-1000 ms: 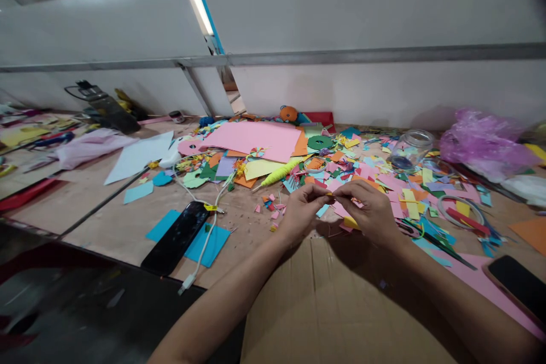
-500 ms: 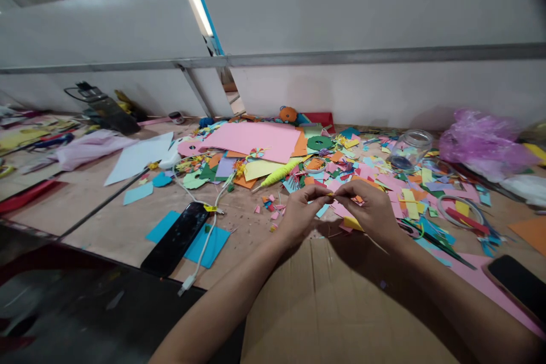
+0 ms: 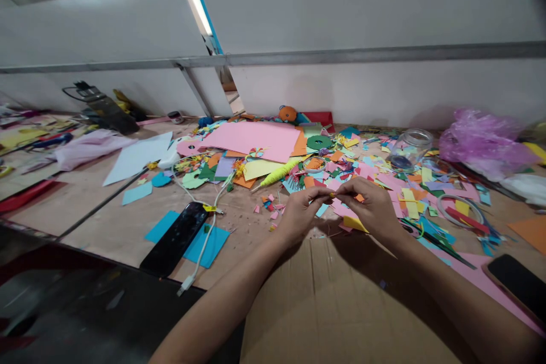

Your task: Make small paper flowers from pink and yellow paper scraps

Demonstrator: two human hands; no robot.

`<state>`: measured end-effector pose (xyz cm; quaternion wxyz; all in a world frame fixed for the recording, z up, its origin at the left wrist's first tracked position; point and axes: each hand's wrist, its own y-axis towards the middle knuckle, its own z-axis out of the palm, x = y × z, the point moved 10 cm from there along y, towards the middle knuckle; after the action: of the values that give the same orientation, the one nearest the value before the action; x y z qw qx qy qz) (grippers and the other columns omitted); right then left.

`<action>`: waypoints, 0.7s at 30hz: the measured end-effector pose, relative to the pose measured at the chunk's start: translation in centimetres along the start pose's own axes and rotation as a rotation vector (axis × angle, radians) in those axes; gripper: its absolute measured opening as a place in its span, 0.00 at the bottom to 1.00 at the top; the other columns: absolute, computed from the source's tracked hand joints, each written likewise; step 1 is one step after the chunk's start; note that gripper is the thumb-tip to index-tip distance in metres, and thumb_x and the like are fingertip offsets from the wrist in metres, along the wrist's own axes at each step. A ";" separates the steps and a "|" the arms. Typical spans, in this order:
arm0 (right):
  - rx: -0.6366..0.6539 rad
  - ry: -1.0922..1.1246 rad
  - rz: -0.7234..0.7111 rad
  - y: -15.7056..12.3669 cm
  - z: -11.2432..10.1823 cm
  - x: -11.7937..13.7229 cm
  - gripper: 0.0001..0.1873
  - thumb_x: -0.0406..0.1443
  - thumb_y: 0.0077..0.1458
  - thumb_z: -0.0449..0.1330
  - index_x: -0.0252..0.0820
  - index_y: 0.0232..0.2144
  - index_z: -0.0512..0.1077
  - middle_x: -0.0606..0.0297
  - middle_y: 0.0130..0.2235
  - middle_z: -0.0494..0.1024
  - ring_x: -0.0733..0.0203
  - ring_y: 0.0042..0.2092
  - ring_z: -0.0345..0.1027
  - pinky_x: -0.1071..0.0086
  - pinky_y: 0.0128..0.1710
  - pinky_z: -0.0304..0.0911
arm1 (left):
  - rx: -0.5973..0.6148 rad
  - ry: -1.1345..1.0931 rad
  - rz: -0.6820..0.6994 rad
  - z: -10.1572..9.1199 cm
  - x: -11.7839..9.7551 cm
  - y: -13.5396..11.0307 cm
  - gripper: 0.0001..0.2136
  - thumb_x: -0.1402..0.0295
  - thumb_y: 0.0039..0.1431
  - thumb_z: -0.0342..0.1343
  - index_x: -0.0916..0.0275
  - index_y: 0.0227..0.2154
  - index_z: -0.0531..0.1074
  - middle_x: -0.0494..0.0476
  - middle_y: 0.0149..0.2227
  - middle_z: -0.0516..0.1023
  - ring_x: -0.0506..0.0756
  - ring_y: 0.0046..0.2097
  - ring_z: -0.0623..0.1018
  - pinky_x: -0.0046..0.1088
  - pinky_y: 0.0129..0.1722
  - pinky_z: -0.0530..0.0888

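Observation:
My left hand [image 3: 301, 210] and my right hand [image 3: 370, 209] meet fingertip to fingertip above the near edge of a heap of coloured paper scraps [image 3: 409, 199]. Between their pinched thumbs and forefingers is a tiny yellow piece [image 3: 332, 195], mostly covered by the fingers; its kind is too small to tell. Under my forearms lies a sheet of brown cardboard [image 3: 341, 307]. A yellow paper scrap [image 3: 355, 223] rests just below my right hand. Close to my right wrist are dark-bladed scissors [image 3: 447, 251], partly hidden by the arm.
Left of my hands, a black phone [image 3: 176, 242] lies on blue paper beside a white cable [image 3: 203, 253]. Behind are a pink sheet [image 3: 251, 139] and a neon-yellow tool [image 3: 279, 172]. A clear jar [image 3: 412, 151], a purple plastic bag [image 3: 482, 142] and another phone [image 3: 518, 284] are on the right.
Both hands stay almost in place, still pinching the tiny yellow piece. The right fingers have shifted slightly; nothing else has visibly moved.

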<state>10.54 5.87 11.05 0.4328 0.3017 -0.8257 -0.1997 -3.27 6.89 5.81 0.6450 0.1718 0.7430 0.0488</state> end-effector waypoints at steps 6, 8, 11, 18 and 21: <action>0.034 -0.006 -0.024 0.0 0.4 0.4 0.04 0.32 0.62 0.60 0.43 0.34 0.73 0.63 0.34 0.77 0.59 0.35 0.71 0.66 0.34 0.66 | -0.083 -0.227 -0.114 -0.1 1.1 0.2 0.08 0.66 0.55 0.62 0.62 0.36 0.81 0.57 0.35 0.83 0.55 0.38 0.81 0.31 0.42 0.76; 0.023 -0.029 -0.053 -0.1 0.4 0.7 0.04 0.31 0.62 0.60 0.44 0.34 0.73 0.63 0.34 0.77 0.59 0.35 0.71 0.66 0.35 0.66 | -0.109 -0.282 -0.134 -0.1 1.3 0.2 0.07 0.68 0.52 0.63 0.63 0.34 0.81 0.57 0.34 0.83 0.54 0.38 0.81 0.31 0.41 0.76; -0.007 -0.052 -0.095 -0.2 0.2 1.2 0.04 0.30 0.62 0.60 0.44 0.35 0.73 0.63 0.34 0.77 0.58 0.36 0.72 0.66 0.36 0.66 | -0.133 -0.305 -0.151 -0.1 1.4 0.1 0.07 0.69 0.50 0.63 0.63 0.33 0.81 0.57 0.33 0.83 0.54 0.37 0.81 0.31 0.41 0.76; -0.038 -0.082 -0.161 -0.3 0.1 2.1 0.06 0.30 0.63 0.59 0.44 0.36 0.75 0.62 0.35 0.78 0.58 0.37 0.73 0.66 0.36 0.68 | -0.127 -0.247 -0.120 -0.1 1.4 -0.1 0.08 0.68 0.54 0.62 0.63 0.36 0.81 0.57 0.36 0.83 0.53 0.38 0.81 0.30 0.43 0.76; -0.045 -0.101 -0.168 -0.3 0.1 2.1 0.06 0.31 0.63 0.59 0.45 0.38 0.76 0.61 0.36 0.77 0.57 0.38 0.74 0.65 0.37 0.69 | -0.124 -0.206 -0.098 -0.2 1.5 -0.2 0.08 0.67 0.56 0.61 0.63 0.37 0.81 0.57 0.36 0.83 0.54 0.39 0.80 0.30 0.44 0.75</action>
<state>9.63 4.21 12.08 0.3791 0.3497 -0.8135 -0.2688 -3.65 7.20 4.37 0.7289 0.0992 0.6758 0.0454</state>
